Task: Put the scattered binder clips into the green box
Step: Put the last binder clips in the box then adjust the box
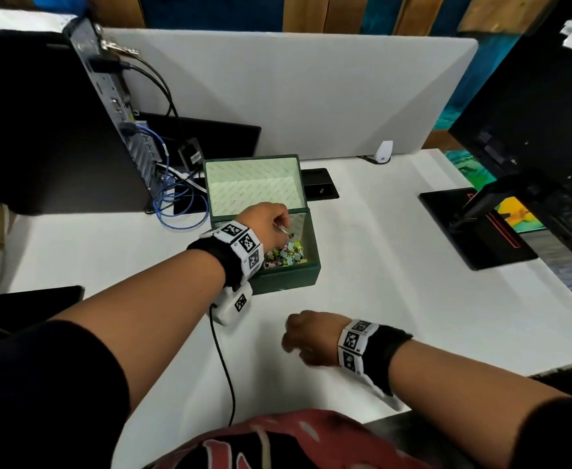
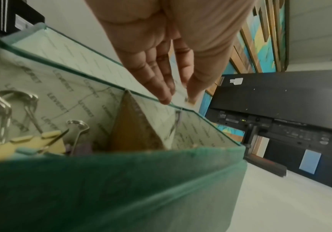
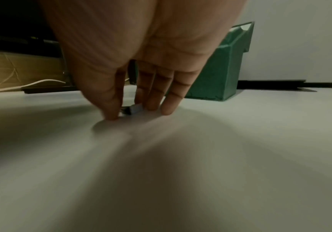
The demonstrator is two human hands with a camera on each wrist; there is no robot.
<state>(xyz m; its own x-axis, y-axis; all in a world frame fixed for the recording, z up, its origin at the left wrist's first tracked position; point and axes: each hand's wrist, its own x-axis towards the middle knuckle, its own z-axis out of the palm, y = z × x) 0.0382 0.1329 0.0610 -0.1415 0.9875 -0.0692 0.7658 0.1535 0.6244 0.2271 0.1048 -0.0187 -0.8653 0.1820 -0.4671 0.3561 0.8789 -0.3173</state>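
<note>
The green box (image 1: 288,277) stands open mid-table, its lid leaning back, with several pastel binder clips (image 1: 288,255) piled inside. My left hand (image 1: 267,216) hovers over the box's interior. In the left wrist view its fingers (image 2: 161,87) are nearly straight above the rim of the box (image 2: 121,188), and a wire-handled clip (image 2: 178,119) shows just below the fingertips, apart from them. A yellow clip (image 2: 22,141) lies in the pile. My right hand (image 1: 306,340) is down on the white table in front of the box. Its thumb (image 3: 111,114) and fingers pinch a small binder clip (image 3: 134,109).
A computer tower (image 1: 40,130) with blue cables (image 1: 176,204) stands at the left. A monitor base (image 1: 474,228) sits at the right. A grey partition (image 1: 277,89) closes the back. A black wrist cable (image 1: 223,360) trails across the near table.
</note>
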